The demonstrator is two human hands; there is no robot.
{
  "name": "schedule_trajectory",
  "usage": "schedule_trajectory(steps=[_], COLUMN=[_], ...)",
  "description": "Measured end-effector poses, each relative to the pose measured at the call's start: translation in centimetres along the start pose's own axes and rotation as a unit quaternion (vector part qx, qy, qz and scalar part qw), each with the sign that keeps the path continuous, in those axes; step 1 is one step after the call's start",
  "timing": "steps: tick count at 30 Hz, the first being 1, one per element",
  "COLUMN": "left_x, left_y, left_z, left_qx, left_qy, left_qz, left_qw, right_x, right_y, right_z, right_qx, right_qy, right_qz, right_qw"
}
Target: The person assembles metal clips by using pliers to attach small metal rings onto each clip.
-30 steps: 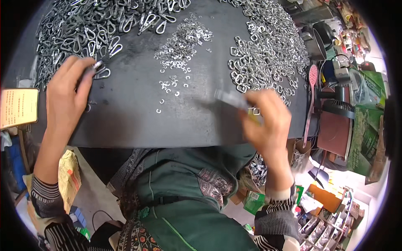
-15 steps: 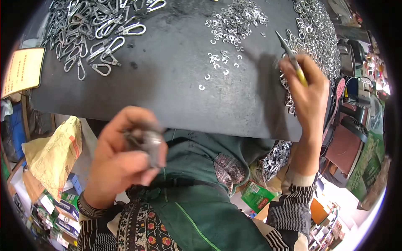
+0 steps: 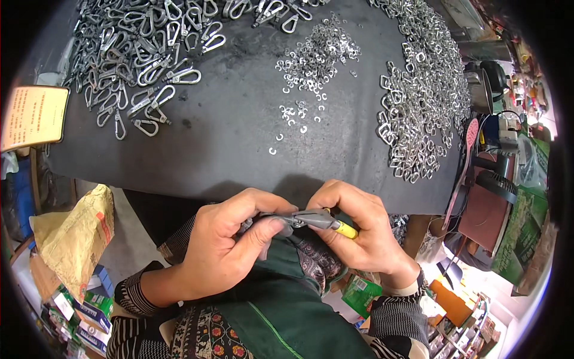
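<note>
In front of my lap, just off the near table edge, both hands meet. My left hand [image 3: 230,239] is closed, thumb and fingers pinching a small grey metal piece [image 3: 281,226] that the fingers mostly cover. My right hand [image 3: 365,230] is wrapped round yellow-handled pliers [image 3: 320,219], whose grey pointed jaws reach to the piece at my left fingertips. Beyond, on the dark table [image 3: 239,137], lie a heap of small C-shaped clips [image 3: 320,54], a pile of metal snap hooks [image 3: 161,45] at left and a pile of squarish metal links [image 3: 418,107] at right.
A yellowish printed card [image 3: 36,116] stands at the table's left edge. Below it is a crumpled yellow paper bag [image 3: 78,233]. At right are a pink-headed paddle [image 3: 472,133], a brown board [image 3: 481,209] and a green package [image 3: 362,291] near my lap.
My right hand has come from the link pile down to my left hand, bringing the pliers. My left hand has moved right, still holding the metal piece. The view has shifted slightly.
</note>
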State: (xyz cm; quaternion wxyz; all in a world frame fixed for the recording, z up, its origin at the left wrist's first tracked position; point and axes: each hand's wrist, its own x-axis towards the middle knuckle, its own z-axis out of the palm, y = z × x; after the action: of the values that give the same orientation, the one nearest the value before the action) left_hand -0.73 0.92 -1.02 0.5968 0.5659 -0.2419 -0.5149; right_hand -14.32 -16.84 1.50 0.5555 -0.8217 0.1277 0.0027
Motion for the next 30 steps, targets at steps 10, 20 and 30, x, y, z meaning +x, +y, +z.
schedule_trajectory(steps=[10,20,30], left_x=[-1.3,-2.3,-2.2], left_y=[0.8,-0.2,0.5], left_z=[-0.6,-1.3,-2.6], left_qx=[-0.083,-0.233,-0.045], left_qy=[-0.056,-0.083,-0.055], left_qz=[-0.123,-0.174,-0.051], left_qw=[0.987,0.953,0.996], right_x=[3.8,10.1,10.6], right_y=[-2.3,-1.1,-1.9], right_z=[-3.7,-6.9,-6.3], right_qx=[-0.431,-0.561,-0.580], right_qy=[0.019,-0.073,-0.106], right_qz=[-0.186,-0.352,-0.335], right_qw=[0.883,0.746,0.735])
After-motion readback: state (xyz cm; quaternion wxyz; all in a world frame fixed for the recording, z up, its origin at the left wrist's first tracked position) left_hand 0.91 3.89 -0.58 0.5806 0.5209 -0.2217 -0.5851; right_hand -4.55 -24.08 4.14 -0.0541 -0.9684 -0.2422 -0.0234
